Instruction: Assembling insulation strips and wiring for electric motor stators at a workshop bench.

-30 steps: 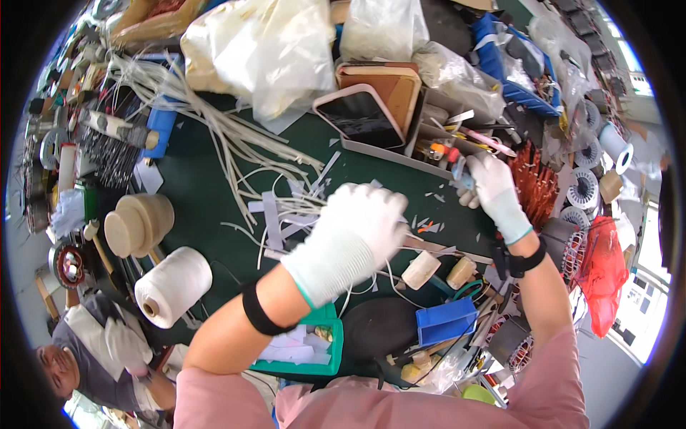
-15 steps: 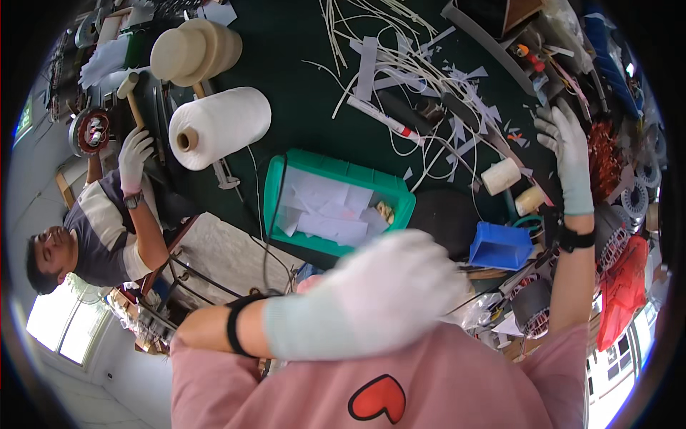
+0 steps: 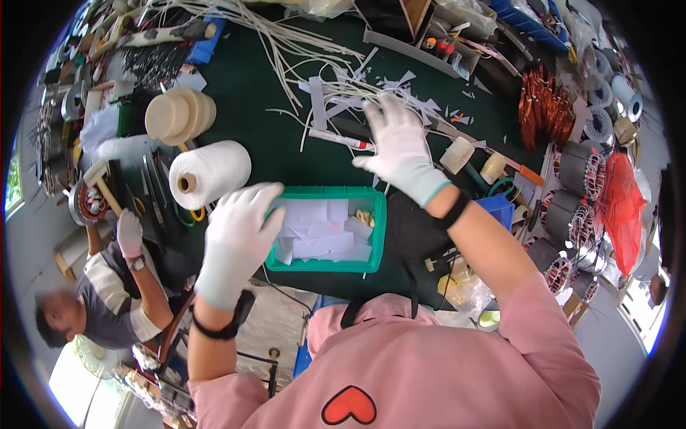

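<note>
green-topped bench (image 3: 271,107), crowded with clutter; the green tray (image 3: 379,214) of white paper slips sits at its near edge. the left hand (image 3: 239,239), fingers loosely spread and empty, has swung back to the tray's left rim, while the right hand (image 3: 400,143) (also open) now presses flat on the cut white strips (image 3: 336,93) beyond it.

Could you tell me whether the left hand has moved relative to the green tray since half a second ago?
Yes. The left hand has moved up to the green tray, at its left end beside the white thread spool.
</note>
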Demonstrator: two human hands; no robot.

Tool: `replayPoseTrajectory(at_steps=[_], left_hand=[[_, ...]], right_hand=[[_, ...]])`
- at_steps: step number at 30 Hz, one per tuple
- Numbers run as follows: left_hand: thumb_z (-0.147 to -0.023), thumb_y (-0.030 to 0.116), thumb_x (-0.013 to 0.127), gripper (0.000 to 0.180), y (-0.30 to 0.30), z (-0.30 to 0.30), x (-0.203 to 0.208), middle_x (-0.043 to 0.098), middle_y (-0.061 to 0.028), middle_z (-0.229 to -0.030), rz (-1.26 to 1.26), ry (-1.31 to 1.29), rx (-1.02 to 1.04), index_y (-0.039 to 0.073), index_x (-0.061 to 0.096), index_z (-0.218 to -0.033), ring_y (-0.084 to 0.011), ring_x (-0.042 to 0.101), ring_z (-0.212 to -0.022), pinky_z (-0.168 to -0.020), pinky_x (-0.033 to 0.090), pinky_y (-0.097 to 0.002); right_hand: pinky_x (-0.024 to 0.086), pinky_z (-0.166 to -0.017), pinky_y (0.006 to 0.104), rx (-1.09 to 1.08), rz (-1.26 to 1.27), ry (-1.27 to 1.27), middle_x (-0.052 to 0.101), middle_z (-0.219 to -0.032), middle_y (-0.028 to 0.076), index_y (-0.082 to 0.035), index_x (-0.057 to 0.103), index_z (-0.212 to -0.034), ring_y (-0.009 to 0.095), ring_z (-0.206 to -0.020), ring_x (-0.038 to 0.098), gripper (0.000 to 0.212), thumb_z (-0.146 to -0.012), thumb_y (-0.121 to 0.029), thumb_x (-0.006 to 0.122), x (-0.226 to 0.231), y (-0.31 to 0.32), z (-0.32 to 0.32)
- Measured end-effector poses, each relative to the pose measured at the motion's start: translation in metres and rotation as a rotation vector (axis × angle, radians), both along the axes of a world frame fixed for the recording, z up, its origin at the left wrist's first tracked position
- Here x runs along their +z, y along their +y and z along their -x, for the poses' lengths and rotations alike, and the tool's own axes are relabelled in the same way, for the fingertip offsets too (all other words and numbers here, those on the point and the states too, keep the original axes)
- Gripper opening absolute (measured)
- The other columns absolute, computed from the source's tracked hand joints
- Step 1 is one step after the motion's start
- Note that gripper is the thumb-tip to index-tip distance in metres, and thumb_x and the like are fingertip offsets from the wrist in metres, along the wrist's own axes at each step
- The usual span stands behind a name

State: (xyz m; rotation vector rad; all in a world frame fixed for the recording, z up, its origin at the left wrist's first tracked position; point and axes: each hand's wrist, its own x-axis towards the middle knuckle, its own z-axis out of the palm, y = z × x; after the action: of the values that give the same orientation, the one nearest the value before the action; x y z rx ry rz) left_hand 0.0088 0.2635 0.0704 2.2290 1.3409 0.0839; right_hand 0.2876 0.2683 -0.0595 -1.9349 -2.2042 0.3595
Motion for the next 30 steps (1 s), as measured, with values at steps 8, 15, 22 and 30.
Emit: replayPoseTrajectory(at_steps=[8,15,22,30], left_hand=[[-0.092,0.021,0.065,0.034,0.106,-0.048,-0.120,0.067,-0.0133,-0.125,-0.187,0.002,0.041,0.010,0.065,-0.124,-0.0351,0.063,-0.113,-0.099,0.049,-0.0434],[-0.074,-0.003,0.068,0.102,0.187,-0.068,-0.149,0.030,-0.0116,-0.164,-0.433,0.616,-0.242,0.017,0.020,-0.162,-0.0359,0.031,-0.149,-0.119,0.031,-0.0447],[-0.079,0.005,0.066,0.068,0.272,-0.072,-0.158,0.056,-0.0129,-0.132,-0.419,0.422,-0.544,0.012,0.045,-0.144,-0.0334,0.054,-0.125,-0.107,0.044,-0.0440],[-0.076,0.018,0.074,0.030,0.280,-0.082,-0.153,0.065,-0.0071,-0.099,-0.362,0.616,-0.665,0.010,0.064,-0.102,-0.0290,0.066,-0.099,-0.089,0.053,-0.0431]], right_hand=[[0.049,-0.086,0.0425,0.210,0.192,0.029,0.068,-0.097,0.010,-0.009,0.061,-0.126,0.031,-0.091,0.067,0.054,-0.073,-0.016,0.072,-0.021,0.002,0.005],[0.055,-0.080,0.0450,-0.342,0.270,0.053,0.069,-0.098,0.017,-0.008,0.064,-0.112,0.035,-0.093,0.068,0.036,-0.079,-0.019,0.069,-0.001,0.027,-0.081],[0.046,-0.095,0.0478,-0.145,0.122,-0.009,0.058,-0.119,0.009,-0.010,0.061,-0.118,0.031,-0.114,0.056,0.048,-0.074,-0.019,0.077,-0.035,0.004,-0.083],[0.049,-0.091,0.0459,-0.130,0.265,-0.059,0.061,-0.114,0.010,-0.011,0.058,-0.118,0.030,-0.110,0.060,0.046,-0.076,-0.020,0.076,-0.031,0.013,-0.068]])
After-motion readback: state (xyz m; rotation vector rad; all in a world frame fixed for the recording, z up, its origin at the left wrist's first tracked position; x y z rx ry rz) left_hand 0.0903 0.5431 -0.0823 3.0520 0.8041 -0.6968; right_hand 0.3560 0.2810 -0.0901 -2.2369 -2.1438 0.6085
